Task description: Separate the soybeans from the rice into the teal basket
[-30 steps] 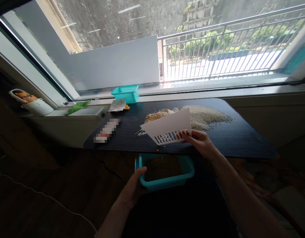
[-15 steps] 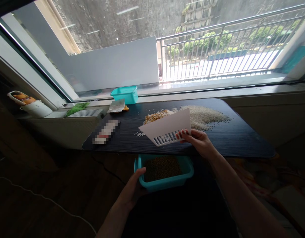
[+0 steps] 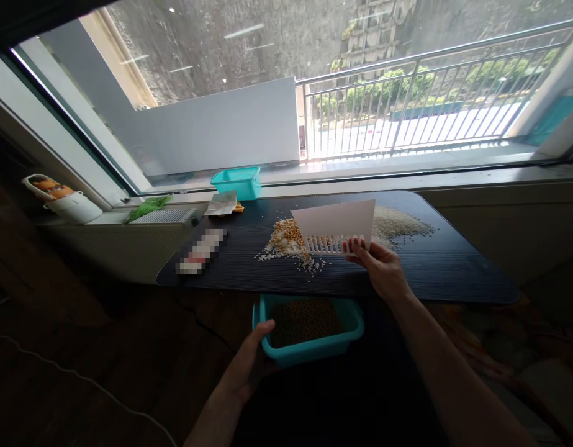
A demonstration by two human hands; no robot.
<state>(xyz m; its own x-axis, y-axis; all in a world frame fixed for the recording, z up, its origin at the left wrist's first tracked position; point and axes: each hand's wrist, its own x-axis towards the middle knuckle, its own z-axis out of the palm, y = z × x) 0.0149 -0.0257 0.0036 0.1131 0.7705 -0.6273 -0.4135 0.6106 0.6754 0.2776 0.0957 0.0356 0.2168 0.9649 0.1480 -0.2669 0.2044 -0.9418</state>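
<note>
My left hand (image 3: 253, 351) grips the left end of a turquoise plastic bin (image 3: 309, 355), thumb over the rim. Many small brownish-yellow kernels (image 3: 309, 320) lie inside it, in shadow just below the table edge. My right hand (image 3: 379, 267) pinches a thin white slotted plastic sheet (image 3: 335, 222) by its lower right corner, fingers at the slots. The sheet is held up over the table. Left of it, yellow kernels (image 3: 286, 233) lie mixed with white grains. A wide heap of white rice-like grains (image 3: 400, 225) spreads to the right, partly hidden by the sheet.
A second turquoise bin (image 3: 239, 183) stands by the window behind the dark table (image 3: 454, 267). Near it lies a pale paper packet (image 3: 221, 203). A blurred-out flat item (image 3: 202, 251) sits at the table's left. A white basket (image 3: 74, 207) is on the far left ledge.
My right hand has shifted the white sheet right and slightly up, turning it more level. More yellow kernels and scattered white grains show at its left. My left hand stays on the bin.
</note>
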